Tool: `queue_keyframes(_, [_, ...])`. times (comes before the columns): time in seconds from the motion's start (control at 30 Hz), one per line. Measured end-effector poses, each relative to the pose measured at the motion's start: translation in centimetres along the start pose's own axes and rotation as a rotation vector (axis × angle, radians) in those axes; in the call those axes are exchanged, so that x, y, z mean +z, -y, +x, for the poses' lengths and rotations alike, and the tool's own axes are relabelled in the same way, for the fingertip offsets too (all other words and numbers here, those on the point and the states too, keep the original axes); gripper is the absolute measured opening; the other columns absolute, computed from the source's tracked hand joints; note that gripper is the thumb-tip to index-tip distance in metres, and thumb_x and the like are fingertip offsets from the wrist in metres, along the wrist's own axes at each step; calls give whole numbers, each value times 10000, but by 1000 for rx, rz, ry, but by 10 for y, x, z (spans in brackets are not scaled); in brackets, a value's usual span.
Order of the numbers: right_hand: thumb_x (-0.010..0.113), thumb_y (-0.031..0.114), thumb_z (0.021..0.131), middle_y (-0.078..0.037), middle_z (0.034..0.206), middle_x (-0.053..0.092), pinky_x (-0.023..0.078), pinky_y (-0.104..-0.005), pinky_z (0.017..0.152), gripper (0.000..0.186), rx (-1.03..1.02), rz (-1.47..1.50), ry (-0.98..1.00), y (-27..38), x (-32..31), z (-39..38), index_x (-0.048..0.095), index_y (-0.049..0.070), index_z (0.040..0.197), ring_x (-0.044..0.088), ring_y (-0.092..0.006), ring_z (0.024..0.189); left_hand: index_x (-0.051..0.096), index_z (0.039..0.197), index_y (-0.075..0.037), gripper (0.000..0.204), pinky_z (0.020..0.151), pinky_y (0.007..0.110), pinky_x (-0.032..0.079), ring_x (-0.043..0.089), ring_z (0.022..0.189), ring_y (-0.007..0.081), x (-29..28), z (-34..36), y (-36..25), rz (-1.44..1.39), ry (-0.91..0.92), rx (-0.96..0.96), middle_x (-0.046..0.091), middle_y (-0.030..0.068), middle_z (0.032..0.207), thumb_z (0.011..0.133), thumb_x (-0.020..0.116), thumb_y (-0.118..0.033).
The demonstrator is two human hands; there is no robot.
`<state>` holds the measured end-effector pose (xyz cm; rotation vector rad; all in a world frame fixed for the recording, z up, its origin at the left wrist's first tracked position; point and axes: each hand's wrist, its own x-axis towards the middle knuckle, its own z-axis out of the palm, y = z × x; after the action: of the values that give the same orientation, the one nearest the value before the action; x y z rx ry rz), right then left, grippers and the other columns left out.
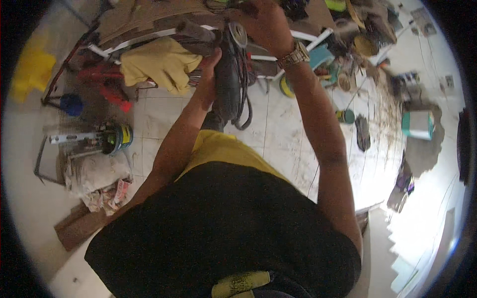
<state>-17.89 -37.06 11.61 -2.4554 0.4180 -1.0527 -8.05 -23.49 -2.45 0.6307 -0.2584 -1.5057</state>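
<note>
My left hand (pixel 210 67) is closed around the body of a dark angle grinder (pixel 228 84), held upright in front of my waist. Its round disc (pixel 238 34) is at the upper end, and a side handle (pixel 195 32) sticks out to the left. A dark cord (pixel 245 102) hangs in a loop along its right side. Just right of the disc, over the bench edge, is my right hand (pixel 263 25); its fingers curl in shadow at the top edge, and what they hold is hidden. Pale yellow work gloves (pixel 158 63) drape over the bench frame beside my left hand.
A white-framed workbench (pixel 144 39) with a brown top stands ahead. Left on the floor are a red tool (pixel 115 94), a dark bucket (pixel 119 138) and a pale sack (pixel 99 171). At right lie a green can (pixel 346 116) and a white-and-green container (pixel 418 124). Clutter covers the far right.
</note>
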Motion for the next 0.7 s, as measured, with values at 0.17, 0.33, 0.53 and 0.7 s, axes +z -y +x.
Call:
queue_keyframes(0.17, [769,286,854,-169,1005,724,561,-381,768,382,91,92,-89,-37,0,-15,692,10,1108,725,-282,894,589,1194,-73,540,718,388,595,687,758,230,-6,70,-28,8,119,87,686,114,937,942,586,-550])
queue_keyframes(0.33, [696,271,934,-141,1034,735,540,-339,764,349,506,-96,121,-121,-11,-40,663,40,1194,703,-210,925,597,1167,-29,583,687,402,595,685,738,256,-2,145,-65,-110,349,-119,678,127,913,939,585,-565])
queue_keyframes(0.53, [605,263,998,-55,761,672,510,-278,601,278,822,215,300,-129,-28,-36,698,3,1027,616,-90,630,610,1153,-12,619,679,400,592,692,771,274,-15,204,-83,150,-101,201,691,152,962,916,605,-584])
queue_keyframes(0.7, [485,233,1052,-8,651,537,470,-234,434,296,967,536,96,-111,-34,-69,613,-19,1142,516,-76,489,535,1289,14,663,750,451,599,676,846,346,-9,238,-94,-249,311,308,658,172,1101,900,606,-518])
